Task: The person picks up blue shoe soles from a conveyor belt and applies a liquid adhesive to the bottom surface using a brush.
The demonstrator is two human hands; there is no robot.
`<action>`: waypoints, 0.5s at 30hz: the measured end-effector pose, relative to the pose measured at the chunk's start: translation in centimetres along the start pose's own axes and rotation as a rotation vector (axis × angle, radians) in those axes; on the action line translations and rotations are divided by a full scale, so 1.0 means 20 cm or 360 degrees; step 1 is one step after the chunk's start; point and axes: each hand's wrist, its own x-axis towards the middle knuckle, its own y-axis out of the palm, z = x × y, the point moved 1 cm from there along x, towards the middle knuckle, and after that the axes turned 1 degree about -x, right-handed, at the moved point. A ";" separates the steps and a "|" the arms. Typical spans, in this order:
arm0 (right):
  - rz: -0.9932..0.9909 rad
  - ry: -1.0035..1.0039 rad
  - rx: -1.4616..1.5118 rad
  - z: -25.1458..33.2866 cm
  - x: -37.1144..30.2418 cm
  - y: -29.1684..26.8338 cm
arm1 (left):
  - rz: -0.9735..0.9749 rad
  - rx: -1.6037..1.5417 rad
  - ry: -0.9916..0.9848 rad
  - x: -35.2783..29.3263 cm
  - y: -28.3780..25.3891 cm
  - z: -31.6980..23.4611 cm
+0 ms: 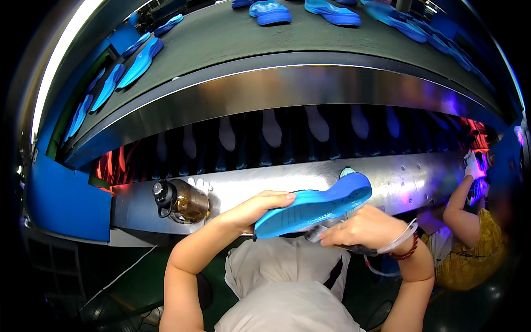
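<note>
A bright blue shoe sole (315,207) is held up in front of me, tilted, with its right end higher than its left. My left hand (264,207) is closed on its left part, thumb along the upper edge. Just below the sole's right half, my right hand (362,229) is closed around a small tool with a pale, flat brush-like tip (316,233). That tip is close to the sole's lower edge; whether it touches, I cannot tell. The tool's handle is mostly hidden by my fingers. A white band (402,237) and a red braided bracelet circle my right wrist.
A brown see-through bottle (191,202) with a black lid stands left on the metal ledge (243,191). Behind the sole sits a pale green object (347,172). Blue soles (332,13) lie on the dark conveyor belt (221,39). Another person's gloved hand (473,166) works at right.
</note>
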 end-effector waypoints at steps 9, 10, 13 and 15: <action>-0.0230 0.0480 0.0537 -0.14 -0.07 -0.07 | -0.0043 -0.0240 0.0084 0.05 -0.12 0.10; -0.0491 0.0393 0.0679 -0.15 -0.06 -0.04 | 0.0069 -0.0502 0.0126 0.05 -0.12 0.10; -0.0835 0.0528 0.1006 -0.21 0.02 0.12 | 0.0278 -0.0944 0.0152 0.14 -0.06 0.16; -0.1093 0.0734 0.1030 -0.35 0.00 0.15 | 0.0248 -0.1028 0.0165 0.18 -0.09 0.23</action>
